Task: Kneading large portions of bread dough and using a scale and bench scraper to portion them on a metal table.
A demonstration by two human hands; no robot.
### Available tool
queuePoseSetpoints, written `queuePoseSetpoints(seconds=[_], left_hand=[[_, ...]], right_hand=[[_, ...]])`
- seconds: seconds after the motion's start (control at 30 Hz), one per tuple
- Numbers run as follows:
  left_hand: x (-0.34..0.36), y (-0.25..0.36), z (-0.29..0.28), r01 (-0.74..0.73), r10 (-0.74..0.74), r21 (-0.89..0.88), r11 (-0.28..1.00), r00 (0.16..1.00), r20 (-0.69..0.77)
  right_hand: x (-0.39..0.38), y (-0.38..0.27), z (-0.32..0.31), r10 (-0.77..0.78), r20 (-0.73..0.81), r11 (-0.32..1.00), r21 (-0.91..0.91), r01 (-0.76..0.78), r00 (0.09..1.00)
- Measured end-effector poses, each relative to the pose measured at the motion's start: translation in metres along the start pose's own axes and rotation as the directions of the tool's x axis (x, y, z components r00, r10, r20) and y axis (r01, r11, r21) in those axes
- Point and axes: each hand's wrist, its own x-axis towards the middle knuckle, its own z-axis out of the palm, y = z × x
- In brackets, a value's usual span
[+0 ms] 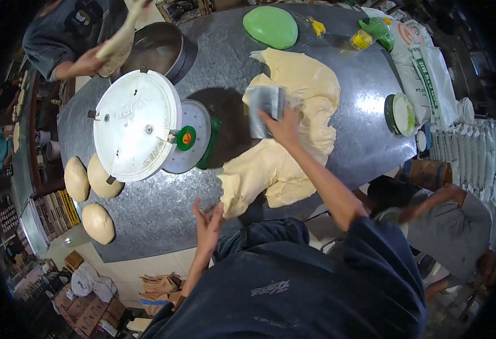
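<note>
Right forearm (328, 185) is bare and stretched way out, angled up and to the left, and the right hand (283, 129) is closed in a grip, knuckles up. Left forearm (196, 268) is tucked in much closer, pointing up, left hand (207, 227) pretty loose with its fingers (198, 208) spread apart.

- My right hand (283, 129) holds a flat metal scraper (266, 108) over the large pale dough (314, 138).
- My left hand (206, 227), fingers spread, is just beside the near left end of this dough; I cannot tell if they touch.
- To the left, a round white tray (132, 124) is above a scale (196, 117).
- Three dough balls (98, 224) lie farther left.
- At far left, another person (49, 50) holds a dough piece (122, 41).
</note>
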Motion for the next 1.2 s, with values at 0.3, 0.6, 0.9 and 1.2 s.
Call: queuePoseSetpoints(seconds=[0.3, 0.6, 0.9, 1.2], left_hand=[[0.118, 0.045, 0.102, -0.641, 0.399, 0.748, 0.174, 0.74, 0.541], [0.065, -0.03, -0.011, 0.013, -0.006, 0.482, 0.876, 1.0, -0.016], [0.057, -0.057, -0.008, -0.299, 0.39, 0.382, 0.874, 0.902, -0.186], [0.023, 0.098, -0.001, -0.423, 0.427, 0.248, 0.872, 0.903, 0.037]], right_hand=[[-0.1, -0.016, -0.044, 0.355, 0.149, 0.81, -0.542, -0.224, 0.923], [-0.054, 0.027, 0.027, 0.247, 0.251, 0.891, -0.439, -0.117, 0.936], [-0.131, 0.02, 0.026, 0.331, 0.311, 0.893, -0.409, -0.189, 0.891], [-0.123, -0.045, -0.029, 0.279, 0.567, 0.847, 0.234, -0.476, 0.775]])
